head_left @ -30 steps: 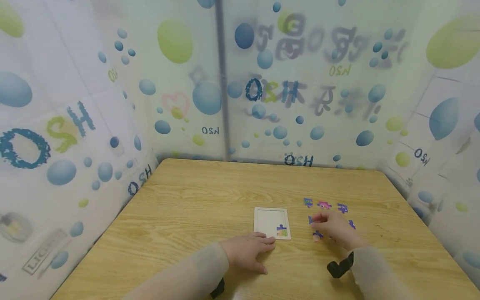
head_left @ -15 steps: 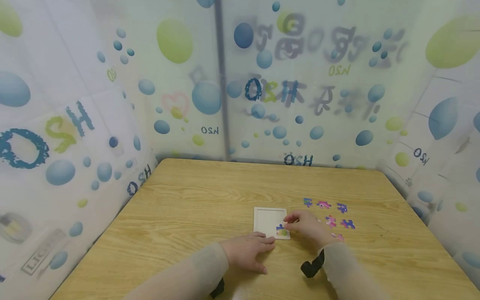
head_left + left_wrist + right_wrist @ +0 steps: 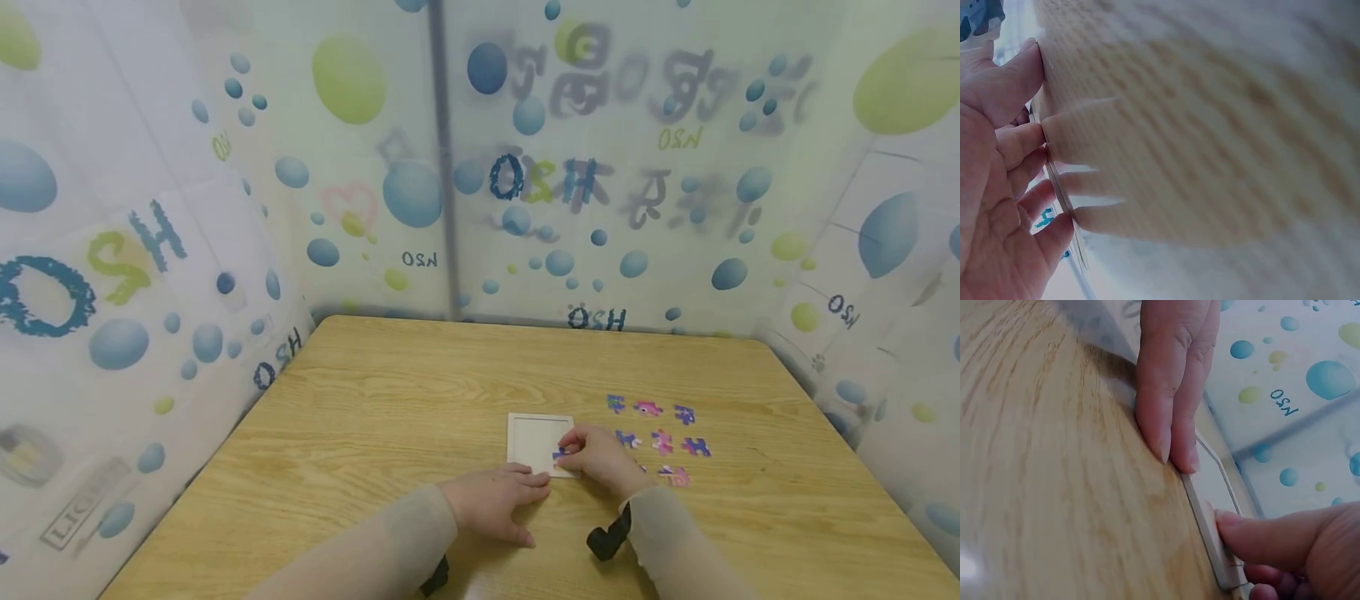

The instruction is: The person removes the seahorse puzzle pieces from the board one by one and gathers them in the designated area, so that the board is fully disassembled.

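Note:
A small white puzzle frame (image 3: 531, 442) lies on the table, with a purple-blue puzzle piece (image 3: 557, 455) in its lower right corner. My right hand (image 3: 603, 462) is over that corner, its thumb and forefinger pinching the piece, which it mostly hides. In the right wrist view the thumb (image 3: 1272, 539) bears down inside the frame's rim (image 3: 1205, 528), while the other fingers are curled below. My left hand (image 3: 498, 504) lies palm down, its extended fingertips touching the frame's near edge. The left wrist view shows these fingers (image 3: 1057, 234) along the thin edge.
Several loose puzzle pieces lie in rows to the right, among them a pink one with an eye (image 3: 648, 409) and a purple one (image 3: 696, 447). One low piece is partly hidden by my right hand. The wooden table (image 3: 390, 375) meets patterned curtains (image 3: 360, 275) behind.
My right hand has moved left from the loose pieces to the frame's lower right corner and now covers the piece there. The left hand stays in place.

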`<state>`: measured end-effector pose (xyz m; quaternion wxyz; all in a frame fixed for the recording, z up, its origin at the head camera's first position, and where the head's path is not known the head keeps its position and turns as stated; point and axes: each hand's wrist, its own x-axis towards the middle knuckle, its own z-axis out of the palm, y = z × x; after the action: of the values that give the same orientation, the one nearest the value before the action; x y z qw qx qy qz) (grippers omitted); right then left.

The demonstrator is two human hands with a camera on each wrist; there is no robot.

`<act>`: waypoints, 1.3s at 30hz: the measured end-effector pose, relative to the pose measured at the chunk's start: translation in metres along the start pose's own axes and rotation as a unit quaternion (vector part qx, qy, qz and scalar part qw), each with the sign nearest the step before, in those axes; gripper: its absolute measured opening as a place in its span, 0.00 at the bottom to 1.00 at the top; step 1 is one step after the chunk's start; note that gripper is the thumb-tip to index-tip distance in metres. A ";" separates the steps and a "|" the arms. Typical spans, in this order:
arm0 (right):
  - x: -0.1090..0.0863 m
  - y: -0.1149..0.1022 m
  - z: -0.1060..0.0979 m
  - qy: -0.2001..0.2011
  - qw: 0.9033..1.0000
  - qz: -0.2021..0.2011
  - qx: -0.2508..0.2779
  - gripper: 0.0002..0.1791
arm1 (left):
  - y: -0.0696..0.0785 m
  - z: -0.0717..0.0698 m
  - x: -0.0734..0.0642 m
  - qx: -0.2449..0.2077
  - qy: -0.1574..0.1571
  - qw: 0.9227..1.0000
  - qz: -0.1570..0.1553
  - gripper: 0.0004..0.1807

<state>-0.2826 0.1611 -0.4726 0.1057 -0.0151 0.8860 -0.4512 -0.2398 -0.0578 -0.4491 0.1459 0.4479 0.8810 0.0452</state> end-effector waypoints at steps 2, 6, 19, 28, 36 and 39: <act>0.000 0.000 0.000 -0.004 1.000 0.002 -0.004 0.12 | 0.000 0.000 0.000 0.000 0.000 1.000 -0.001 0.39; 0.000 0.000 -0.001 -0.009 1.000 0.010 -0.003 0.12 | 0.001 0.000 0.000 -0.001 0.000 1.000 -0.003 0.38; 0.001 -0.001 0.000 -0.008 1.000 0.028 0.000 0.12 | 0.001 0.000 0.000 -0.001 -0.001 1.000 -0.002 0.38; -0.001 -0.002 -0.001 -0.015 1.000 0.020 -0.006 0.13 | 0.001 0.000 0.000 -0.006 -0.002 1.000 -0.004 0.38; -0.002 -0.002 -0.002 -0.016 1.000 0.021 0.005 0.13 | 0.001 0.000 0.000 -0.004 0.001 1.000 -0.004 0.38; -0.003 -0.002 -0.002 -0.014 1.000 0.018 0.008 0.14 | 0.000 0.000 0.000 -0.004 0.002 1.000 -0.004 0.38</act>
<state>-0.2800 0.1617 -0.4696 0.1268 -0.0048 0.8809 -0.4559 -0.2394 -0.0575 -0.4494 0.1460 0.4438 0.8828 0.0487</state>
